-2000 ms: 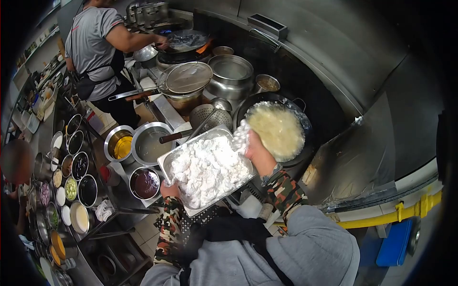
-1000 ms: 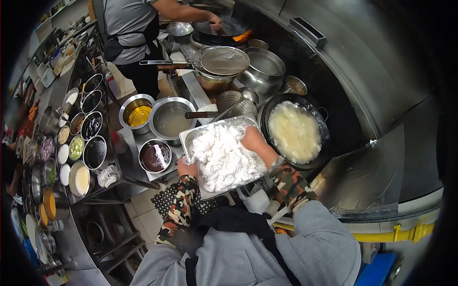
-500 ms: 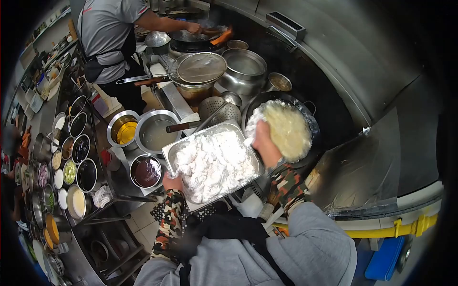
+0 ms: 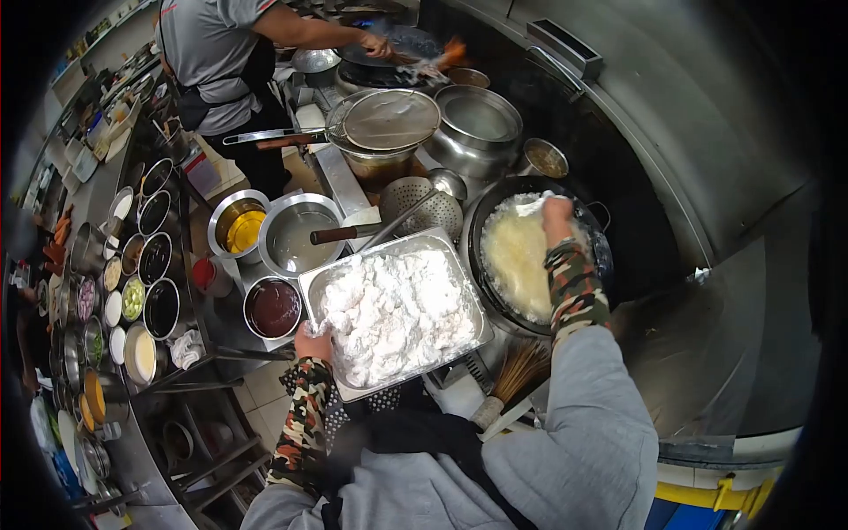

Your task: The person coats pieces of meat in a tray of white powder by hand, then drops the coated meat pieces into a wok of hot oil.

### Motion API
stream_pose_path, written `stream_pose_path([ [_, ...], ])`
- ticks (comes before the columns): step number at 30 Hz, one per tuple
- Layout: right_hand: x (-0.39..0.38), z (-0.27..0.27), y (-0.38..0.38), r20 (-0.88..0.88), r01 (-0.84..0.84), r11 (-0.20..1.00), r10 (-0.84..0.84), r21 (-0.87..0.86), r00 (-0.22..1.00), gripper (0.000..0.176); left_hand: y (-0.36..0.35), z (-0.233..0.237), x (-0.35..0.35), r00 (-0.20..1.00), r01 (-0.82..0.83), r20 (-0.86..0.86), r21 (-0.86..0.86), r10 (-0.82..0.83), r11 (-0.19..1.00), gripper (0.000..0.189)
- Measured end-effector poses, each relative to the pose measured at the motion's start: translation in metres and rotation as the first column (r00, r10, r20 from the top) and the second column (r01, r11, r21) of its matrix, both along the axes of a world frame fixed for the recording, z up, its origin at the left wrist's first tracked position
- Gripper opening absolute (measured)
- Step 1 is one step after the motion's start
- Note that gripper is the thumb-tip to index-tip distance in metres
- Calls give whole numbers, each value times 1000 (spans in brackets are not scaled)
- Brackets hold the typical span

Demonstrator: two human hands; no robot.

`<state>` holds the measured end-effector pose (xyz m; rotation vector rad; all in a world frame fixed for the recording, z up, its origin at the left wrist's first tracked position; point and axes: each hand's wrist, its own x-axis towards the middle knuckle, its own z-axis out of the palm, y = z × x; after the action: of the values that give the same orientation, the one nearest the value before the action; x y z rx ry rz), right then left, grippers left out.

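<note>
My left hand (image 4: 314, 343) is closed on the left rim of a rectangular metal tray (image 4: 305, 291), its fingers dusted white. The tray holds a heap of pieces thickly coated in white flour (image 4: 397, 309). Over the far side of a black wok (image 4: 477, 256), my right hand (image 4: 556, 215) is closed round a white floured piece (image 4: 532, 205); what lies under the coating cannot be made out. Pale oil (image 4: 521, 261) bubbles and foams below that hand.
Left of the tray stand a pot of dark red sauce (image 4: 272, 307), a pot of cloudy liquid (image 4: 300, 234) and a pot of yellow oil (image 4: 243, 228). A strainer (image 4: 393, 119) covers another pot. Near a flaming wok (image 4: 397, 53), a co-worker (image 4: 216, 66) stands. A bamboo brush (image 4: 521, 367) lies by my right arm.
My right hand has moved from beside the tray, rightward and away from me, across the wok with the floured piece. My left hand keeps its hold on the tray. The view has shifted slightly.
</note>
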<state>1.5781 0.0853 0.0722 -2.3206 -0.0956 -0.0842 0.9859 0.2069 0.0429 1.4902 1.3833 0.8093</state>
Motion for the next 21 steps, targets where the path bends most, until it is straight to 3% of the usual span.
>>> stream_pose_path([
  [2,-3,46,-16,283,167,972,-117,-163,952,25,-1,-1,0,1000,-25,3,2,25,1000,24],
  [4,-9,86,-26,439,191,968,-102,-163,893,20,-1,3,1,997,6,76,-35,-3,999,24],
  [6,-36,121,-31,561,-77,985,151,-154,814,19,0,0,2,993,-3,121,-66,11,998,24],
  [7,-53,127,-27,559,-83,984,159,-159,814,19,2,-13,2,994,-13,110,-39,17,999,24],
  [9,-99,129,-8,347,-404,914,387,-25,854,20,8,-40,0,993,-31,116,-16,32,999,26],
  [10,-128,130,-1,239,-536,842,508,64,827,22,6,-28,1,999,-19,50,25,18,999,29],
  [12,-224,142,11,158,-653,753,656,-75,738,18,-2,9,4,997,-19,73,0,19,1000,32],
  [13,-225,97,16,112,-787,617,783,-8,612,14,0,1,4,997,-22,78,-6,22,1000,32],
  [14,-254,95,18,88,-906,311,950,-287,299,12,4,-12,5,997,-8,79,-9,8,1000,32],
  [15,-280,85,15,-204,-922,178,944,-344,259,13,8,-19,5,997,6,79,-9,-6,1000,32],
  [16,-299,69,10,-317,-733,19,893,-680,318,13,9,-15,4,997,4,84,-9,-3,1000,32],
  [17,-334,83,3,-318,-694,-56,913,-718,255,15,7,-7,5,997,10,75,-23,-8,1000,31],
  [18,-328,52,-3,-334,-584,-270,943,-766,2,17,5,2,5,998,16,66,-35,-14,999,31],
  [20,-337,48,-8,-60,-596,-69,998,-800,-34,17,2,14,4,996,32,81,-52,-27,998,30],
  [21,-334,50,-8,-62,-591,-69,998,-804,-33,17,2,15,4,995,38,95,-41,-34,998,28],
])
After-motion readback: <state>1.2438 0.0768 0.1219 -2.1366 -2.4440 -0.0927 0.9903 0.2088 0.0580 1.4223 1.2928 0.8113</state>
